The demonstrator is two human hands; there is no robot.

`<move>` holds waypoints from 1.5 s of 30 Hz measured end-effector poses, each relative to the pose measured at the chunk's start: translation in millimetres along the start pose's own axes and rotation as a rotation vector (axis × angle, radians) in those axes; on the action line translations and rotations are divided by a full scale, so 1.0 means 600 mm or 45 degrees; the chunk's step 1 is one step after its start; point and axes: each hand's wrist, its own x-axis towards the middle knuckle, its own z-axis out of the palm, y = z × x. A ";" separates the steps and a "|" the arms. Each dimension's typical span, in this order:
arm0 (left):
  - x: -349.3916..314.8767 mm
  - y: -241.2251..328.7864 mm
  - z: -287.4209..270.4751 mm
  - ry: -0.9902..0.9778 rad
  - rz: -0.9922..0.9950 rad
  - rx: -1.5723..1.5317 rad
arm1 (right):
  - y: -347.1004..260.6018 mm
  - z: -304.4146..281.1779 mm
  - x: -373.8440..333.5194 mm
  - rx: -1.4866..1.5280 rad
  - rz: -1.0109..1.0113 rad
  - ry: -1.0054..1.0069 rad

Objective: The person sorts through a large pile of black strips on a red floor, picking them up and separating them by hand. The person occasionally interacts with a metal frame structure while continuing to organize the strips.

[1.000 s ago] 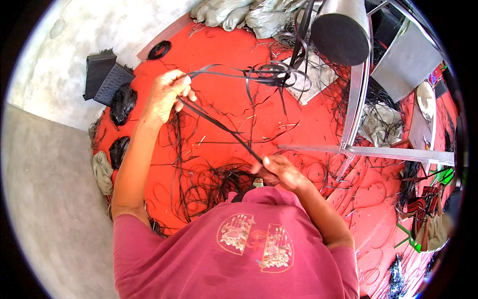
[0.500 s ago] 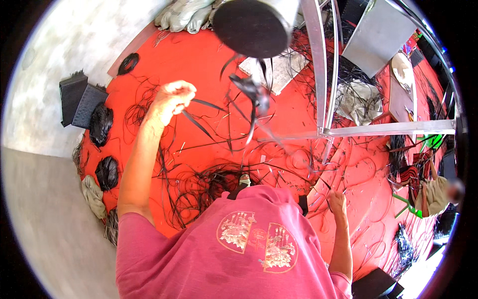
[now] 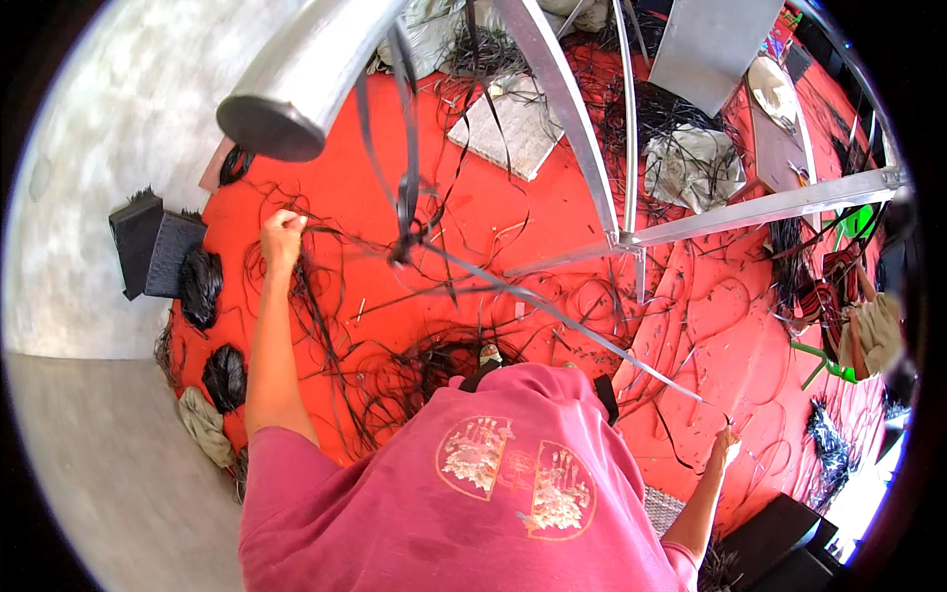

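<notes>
My left hand (image 3: 282,237) is raised at the left, fingers closed on a thin black strip. That strip runs to a dark knot (image 3: 402,247) of strips, blurred, hanging in mid-air. From the knot a long flat strip (image 3: 582,328) stretches taut down to the right, where my right hand (image 3: 726,446) grips its end with closed fingers. More dark strips (image 3: 406,118) rise from the knot past a silver metal tube (image 3: 306,64) with a black end cap.
A silver metal frame (image 3: 577,118) crosses the upper right. Loose black strips (image 3: 434,370) litter the red floor (image 3: 395,296). A whitish board (image 3: 513,128) lies beyond. Dark coils (image 3: 201,286) sit by the left wall. A person (image 3: 873,331) is at the far right.
My right hand has moved right and down, and the strip to it is now pulled straight. My left hand has dropped and shifted left. The metal tube and frame appear further left.
</notes>
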 end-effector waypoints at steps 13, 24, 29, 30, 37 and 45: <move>-0.204 0.478 0.291 -0.799 0.544 -1.101 | -0.062 0.015 -0.183 -0.202 -0.574 -0.123; -0.213 0.529 0.272 -1.395 0.046 -1.753 | 0.266 0.028 -0.214 -0.254 0.564 -0.120; -0.252 0.547 0.202 -1.277 0.028 -1.551 | 0.081 0.046 -0.136 -0.649 -0.234 -0.170; -0.263 0.544 0.195 -1.245 0.046 -1.529 | -0.045 0.040 -0.121 -0.488 -0.283 -0.205; -0.306 0.537 0.173 -1.084 0.202 -1.372 | -0.719 -0.154 -0.314 1.028 -1.394 -0.546; -0.286 0.482 0.124 -1.091 -0.041 -1.183 | -0.838 -0.121 -0.369 1.319 -1.168 -1.427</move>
